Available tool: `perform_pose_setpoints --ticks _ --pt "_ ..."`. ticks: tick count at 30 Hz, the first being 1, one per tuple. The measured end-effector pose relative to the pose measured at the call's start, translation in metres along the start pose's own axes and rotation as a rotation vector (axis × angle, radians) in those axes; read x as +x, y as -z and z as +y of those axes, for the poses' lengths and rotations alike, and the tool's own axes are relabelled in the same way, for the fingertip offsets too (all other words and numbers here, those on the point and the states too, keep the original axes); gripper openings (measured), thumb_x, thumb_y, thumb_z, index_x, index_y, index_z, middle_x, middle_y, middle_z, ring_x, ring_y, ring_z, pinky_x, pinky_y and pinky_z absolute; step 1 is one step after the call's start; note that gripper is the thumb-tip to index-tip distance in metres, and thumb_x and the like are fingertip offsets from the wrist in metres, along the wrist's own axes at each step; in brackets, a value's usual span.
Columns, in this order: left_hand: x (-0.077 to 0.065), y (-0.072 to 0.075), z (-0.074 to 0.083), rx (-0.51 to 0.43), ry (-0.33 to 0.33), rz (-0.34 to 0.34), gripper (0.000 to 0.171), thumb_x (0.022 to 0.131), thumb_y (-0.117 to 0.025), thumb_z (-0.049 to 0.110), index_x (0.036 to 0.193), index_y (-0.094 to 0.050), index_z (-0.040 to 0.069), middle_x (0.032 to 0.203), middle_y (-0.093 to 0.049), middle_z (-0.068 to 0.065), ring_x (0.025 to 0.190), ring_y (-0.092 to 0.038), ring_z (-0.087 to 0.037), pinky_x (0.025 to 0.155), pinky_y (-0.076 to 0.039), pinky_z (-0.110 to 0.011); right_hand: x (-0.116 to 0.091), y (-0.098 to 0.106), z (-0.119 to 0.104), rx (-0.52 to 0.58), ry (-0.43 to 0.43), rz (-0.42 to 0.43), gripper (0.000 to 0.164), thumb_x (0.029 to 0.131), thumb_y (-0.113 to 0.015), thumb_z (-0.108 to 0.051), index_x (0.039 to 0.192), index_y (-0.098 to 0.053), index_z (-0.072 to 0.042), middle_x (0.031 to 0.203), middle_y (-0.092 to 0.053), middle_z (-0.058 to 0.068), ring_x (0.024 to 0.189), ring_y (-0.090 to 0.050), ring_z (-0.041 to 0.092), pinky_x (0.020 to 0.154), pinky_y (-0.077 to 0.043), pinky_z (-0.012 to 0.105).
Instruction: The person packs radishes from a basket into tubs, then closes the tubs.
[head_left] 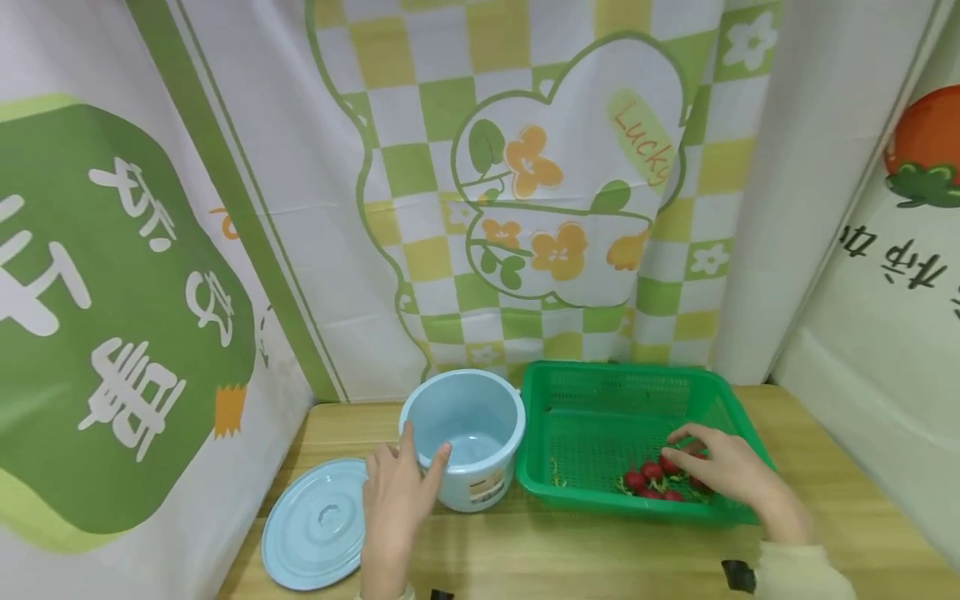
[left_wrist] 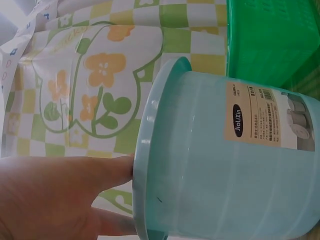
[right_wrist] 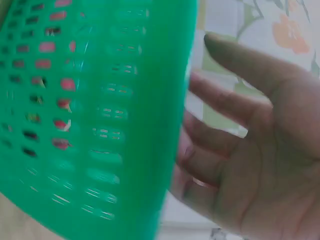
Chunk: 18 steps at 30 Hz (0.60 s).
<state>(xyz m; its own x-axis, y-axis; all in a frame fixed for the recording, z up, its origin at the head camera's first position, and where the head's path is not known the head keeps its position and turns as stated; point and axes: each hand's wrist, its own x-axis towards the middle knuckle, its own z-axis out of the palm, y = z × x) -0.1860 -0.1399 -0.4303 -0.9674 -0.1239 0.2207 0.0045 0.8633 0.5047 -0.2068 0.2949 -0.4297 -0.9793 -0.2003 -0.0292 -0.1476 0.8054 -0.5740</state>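
A light blue plastic bucket point(head_left: 480, 483) stands upright on the table, its inside showing bare walls and bottom in the head view. My left hand point(head_left: 401, 483) is at the bucket's near-left rim, thumb and index finger spread and fairly straight. In the left wrist view the fingertips of the left hand point(left_wrist: 65, 195) meet the rim. To the right, a green plastic basket point(head_left: 547, 492) holds several red radishes point(head_left: 651, 472) in its near right corner. Over them reaches my right hand point(head_left: 727, 471), fingers loosely bent and apart. The right wrist view shows its palm point(right_wrist: 270, 170) beyond the basket wall.
A round light blue lid point(head_left: 318, 525) lies on the wooden table point(head_left: 555, 558) left of the bucket. Bucket and basket stand side by side. Behind them hangs a checked, flowered cloth point(head_left: 525, 333), with printed cloth walls on both sides.
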Motion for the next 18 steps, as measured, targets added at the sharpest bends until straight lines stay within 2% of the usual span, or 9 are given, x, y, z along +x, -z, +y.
perform_pose_setpoints --ticks 4,7,13,18 --pt "0.001 0.0 -0.005 -0.014 0.0 -0.027 0.086 0.105 -0.058 0.057 0.161 -0.037 -0.004 0.121 -0.057 -0.028 0.112 -0.052 -0.042 0.076 -0.055 -0.054 0.011 0.011 -0.004 0.034 0.051 -0.151 0.04 0.106 -0.065 -0.032 0.128 -0.065 0.001 0.105 -0.074 0.007 0.078 -0.068 0.018 0.071 -0.056 0.042" --pt "0.001 -0.002 -0.006 -0.031 -0.008 -0.039 0.086 0.105 -0.057 0.057 0.161 -0.036 -0.006 0.127 -0.057 -0.033 0.119 -0.053 -0.047 0.081 -0.056 -0.06 0.02 0.02 -0.003 0.052 0.094 -0.25 0.039 0.106 -0.066 -0.029 0.127 -0.065 0.003 0.102 -0.073 0.006 0.07 -0.067 0.018 0.068 -0.057 0.039" --pt "0.002 -0.005 -0.005 -0.077 -0.007 -0.082 0.087 0.108 -0.055 0.054 0.161 -0.031 -0.01 0.128 -0.053 -0.035 0.12 -0.053 -0.048 0.083 -0.055 -0.059 0.041 0.026 0.001 0.06 0.165 -0.351 0.036 0.105 -0.068 -0.024 0.126 -0.064 0.005 0.093 -0.07 0.003 0.06 -0.062 0.019 0.06 -0.055 0.034" --pt "0.001 -0.006 -0.004 -0.125 -0.011 -0.068 0.087 0.108 -0.057 0.051 0.16 -0.029 -0.012 0.125 -0.05 -0.034 0.116 -0.051 -0.044 0.079 -0.054 -0.055 0.06 0.024 0.009 0.025 0.231 -0.429 0.031 0.104 -0.069 -0.018 0.125 -0.064 0.004 0.089 -0.069 0.001 0.056 -0.06 0.012 0.062 -0.054 0.033"
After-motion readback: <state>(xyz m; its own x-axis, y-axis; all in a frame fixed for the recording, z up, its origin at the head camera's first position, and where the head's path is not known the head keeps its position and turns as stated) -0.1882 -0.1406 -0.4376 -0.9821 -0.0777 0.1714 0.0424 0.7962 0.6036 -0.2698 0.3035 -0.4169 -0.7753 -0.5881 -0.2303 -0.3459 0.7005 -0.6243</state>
